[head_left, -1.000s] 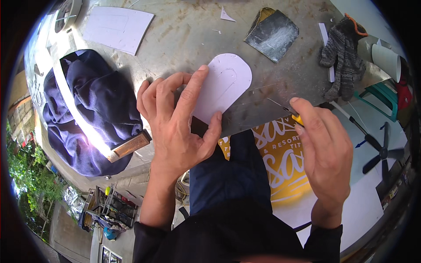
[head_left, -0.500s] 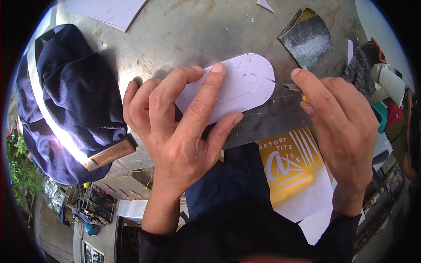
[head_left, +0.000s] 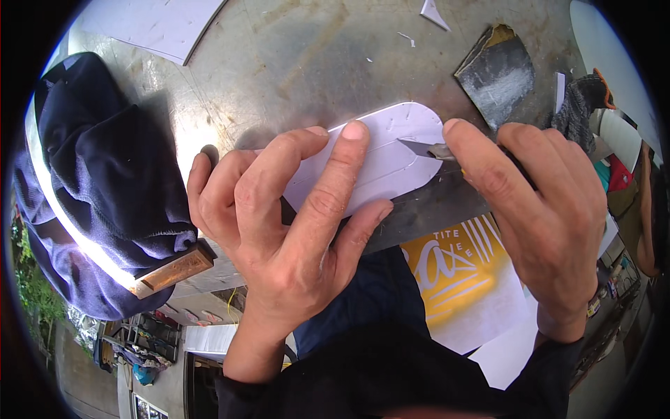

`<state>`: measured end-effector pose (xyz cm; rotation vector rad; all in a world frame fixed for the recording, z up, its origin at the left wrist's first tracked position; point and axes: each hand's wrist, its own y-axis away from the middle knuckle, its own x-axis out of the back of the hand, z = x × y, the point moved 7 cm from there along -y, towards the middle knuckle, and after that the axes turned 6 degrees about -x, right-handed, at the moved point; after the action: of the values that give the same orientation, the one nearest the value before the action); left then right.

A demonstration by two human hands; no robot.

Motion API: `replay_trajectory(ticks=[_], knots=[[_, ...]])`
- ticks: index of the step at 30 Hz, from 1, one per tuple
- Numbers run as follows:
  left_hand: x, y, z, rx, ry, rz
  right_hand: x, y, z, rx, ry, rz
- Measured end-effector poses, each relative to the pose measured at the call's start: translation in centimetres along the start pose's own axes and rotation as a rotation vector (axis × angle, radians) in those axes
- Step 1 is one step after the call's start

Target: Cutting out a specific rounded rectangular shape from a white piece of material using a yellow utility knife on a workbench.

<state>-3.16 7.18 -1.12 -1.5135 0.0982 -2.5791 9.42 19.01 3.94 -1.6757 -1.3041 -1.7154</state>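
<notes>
A white rounded-end sheet piece lies on the metal table, with an elongated loop line scored into it. My left hand steadies it: index finger pressed on top, another finger at the far edge, thumb at the near edge. In my right hand is a utility knife; its blade tip meets the sheet's right part near the line. Most of the knife's handle is hidden by my fingers, with a bit of yellow showing.
A dark blue cloth lies left, beside a straight bar with a wooden end. Beyond are a larger white sheet, a worn dark abrasive piece and a white offcut. A yellow-printed sheet sits below the table edge.
My right hand has moved left with the utility knife, bringing the blade from beside the white piece onto its surface. The left hand keeps its hold. The whole view has shifted slightly.
</notes>
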Motion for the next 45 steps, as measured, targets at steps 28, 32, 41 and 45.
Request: replay_trajectory(ticks=[28,32,41,45], knots=[[0.2,-0.1,0.1,0.011,-0.017,-0.048,1.2,-2.0,-0.8,0.081,0.029,0.098],[0.0,-0.3,0.4,0.002,-0.036,-0.069,1.5,-2.3,-0.9,0.071,0.1,0.015],[0.0,-1.1,0.9,0.033,-0.076,-0.117,1.9,-2.5,-1.4,0.086,0.164,-0.013],[-0.3,-0.9,0.8,0.035,-0.041,-0.103,1.8,-2.6,-1.5,0.063,0.174,-0.051]])
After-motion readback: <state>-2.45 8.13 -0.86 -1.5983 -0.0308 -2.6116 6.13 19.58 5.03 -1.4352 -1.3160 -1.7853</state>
